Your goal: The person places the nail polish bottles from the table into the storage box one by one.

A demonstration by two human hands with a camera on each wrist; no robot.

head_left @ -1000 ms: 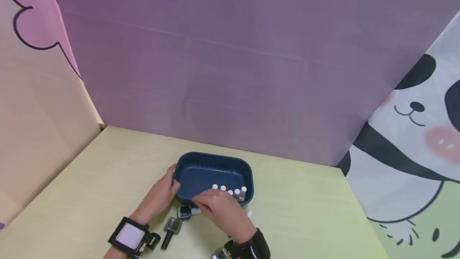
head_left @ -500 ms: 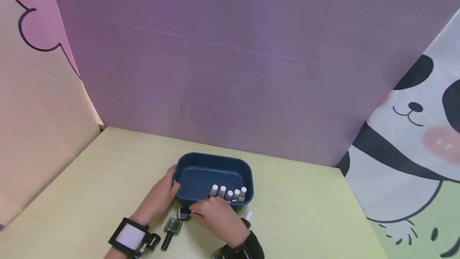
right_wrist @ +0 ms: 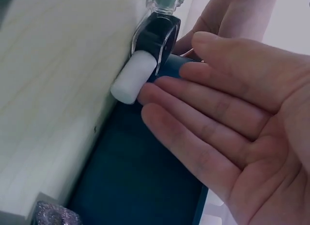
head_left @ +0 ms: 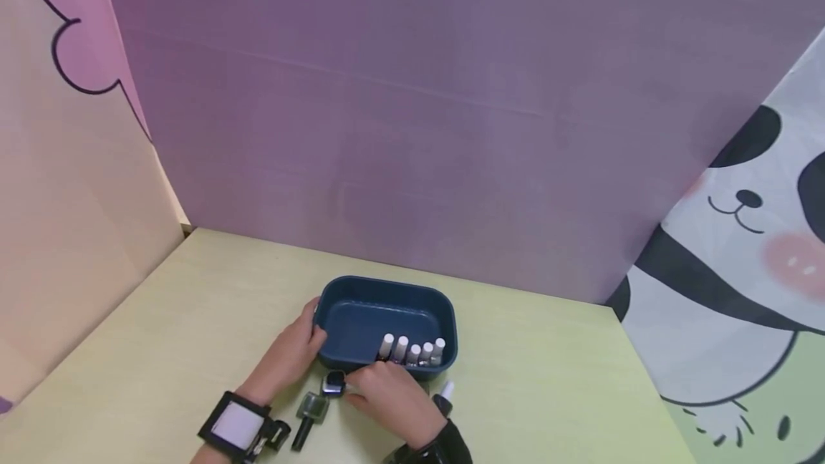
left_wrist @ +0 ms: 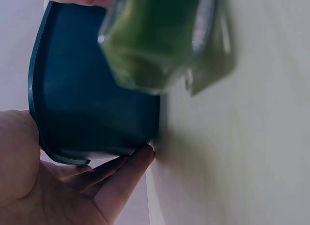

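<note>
Nail polish bottle (head_left: 334, 382), dark with a white cap, lies on the counter (head_left: 548, 378) just in front of the blue tub (head_left: 335, 292); right hand (head_left: 387, 396) touches its cap with straight fingertips (right_wrist: 150, 94), gripping nothing. Left hand (head_left: 290, 353) rests open against the tub's left end. Green bottle (head_left: 311, 407) lies nearby; four white-capped bottles (head_left: 412, 349) stand inside the tub.

A tub (head_left: 361, 288) sat on the surface (head_left: 193, 306); five bottles (head_left: 412, 349) stood inside, two more bottles (head_left: 322, 396) lay before it.
</note>
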